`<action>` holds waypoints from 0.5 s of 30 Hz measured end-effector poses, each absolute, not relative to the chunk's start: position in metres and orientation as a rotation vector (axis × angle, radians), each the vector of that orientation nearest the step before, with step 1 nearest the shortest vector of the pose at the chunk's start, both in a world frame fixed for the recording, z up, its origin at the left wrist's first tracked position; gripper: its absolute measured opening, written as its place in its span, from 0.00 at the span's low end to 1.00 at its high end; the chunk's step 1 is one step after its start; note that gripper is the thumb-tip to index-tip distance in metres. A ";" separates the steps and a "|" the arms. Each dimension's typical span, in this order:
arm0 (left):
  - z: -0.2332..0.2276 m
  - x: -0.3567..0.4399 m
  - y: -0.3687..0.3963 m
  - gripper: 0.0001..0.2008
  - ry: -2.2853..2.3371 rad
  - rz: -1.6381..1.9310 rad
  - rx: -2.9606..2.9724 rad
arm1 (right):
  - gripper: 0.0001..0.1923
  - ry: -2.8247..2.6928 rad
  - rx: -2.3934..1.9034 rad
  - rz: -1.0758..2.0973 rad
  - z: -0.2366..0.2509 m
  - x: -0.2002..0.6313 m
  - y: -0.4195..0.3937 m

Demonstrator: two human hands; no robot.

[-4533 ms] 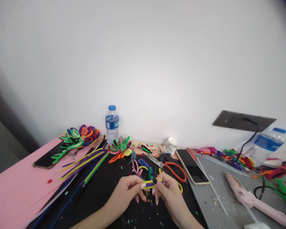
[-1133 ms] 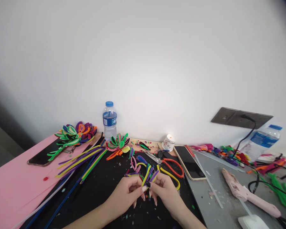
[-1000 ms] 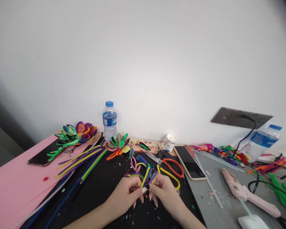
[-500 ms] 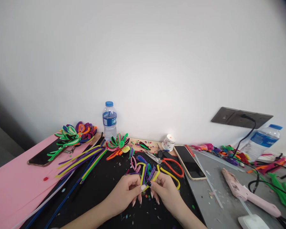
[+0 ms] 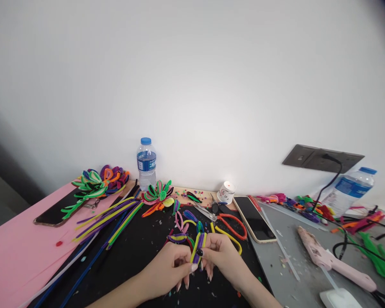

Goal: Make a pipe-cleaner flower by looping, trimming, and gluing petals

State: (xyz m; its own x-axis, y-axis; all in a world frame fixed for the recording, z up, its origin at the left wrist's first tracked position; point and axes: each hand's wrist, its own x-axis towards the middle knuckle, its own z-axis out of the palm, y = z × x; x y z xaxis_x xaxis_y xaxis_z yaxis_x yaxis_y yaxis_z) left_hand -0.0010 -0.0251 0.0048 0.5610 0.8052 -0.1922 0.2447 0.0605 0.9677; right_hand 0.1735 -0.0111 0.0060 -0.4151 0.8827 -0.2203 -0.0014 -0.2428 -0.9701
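Yellow and purple pipe cleaners, lying side by side as a short band, are pinched between my two hands above the black mat. My left hand grips the lower left end with thumb and fingers. On the right side of the band, my right hand presses its thumb against the strips. Just behind the hands lie looped pipe cleaner pieces in purple, yellow and pink. Scissors with red and yellow handles rest beyond my right hand, and its fingers partly cover the yellow handle.
Loose pipe cleaners and a pipe cleaner flower lie left. A water bottle and paper cup stand by the wall. To the right are a phone, pink glue gun with cable, and second bottle.
The yellow and purple strips, spread apart before, now lie together as one flat band between my hands. More of the looped pieces behind shows. The camera view has shifted slightly.
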 end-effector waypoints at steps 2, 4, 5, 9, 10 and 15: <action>0.005 -0.001 -0.025 0.10 0.950 0.522 1.517 | 0.13 -1.330 -1.113 1.755 0.005 0.173 -0.011; 0.003 -0.001 -0.025 0.10 0.953 0.512 1.543 | 0.13 -1.327 -1.101 1.764 0.005 0.173 -0.011; 0.002 -0.002 -0.025 0.10 0.950 0.505 1.556 | 0.13 -1.332 -1.093 1.766 0.006 0.173 -0.011; -0.002 -0.004 -0.026 0.10 0.904 0.465 1.650 | 0.10 -1.390 -1.126 1.719 0.011 0.175 -0.012; -0.001 -0.005 -0.026 0.11 0.891 0.462 1.699 | 0.09 -1.407 -1.152 1.695 0.012 0.176 -0.013; 0.006 -0.007 -0.029 0.14 0.854 0.473 1.912 | 0.07 -1.482 -1.229 1.629 0.018 0.177 -0.014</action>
State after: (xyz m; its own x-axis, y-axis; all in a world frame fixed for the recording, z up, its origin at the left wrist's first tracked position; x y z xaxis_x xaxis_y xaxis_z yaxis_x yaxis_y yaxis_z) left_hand -0.0069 -0.0288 0.0064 0.6805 0.7321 -0.0302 0.3625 -0.3006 0.8822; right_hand 0.1774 -0.0144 0.0184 -0.3835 0.8945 -0.2296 0.1444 -0.1875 -0.9716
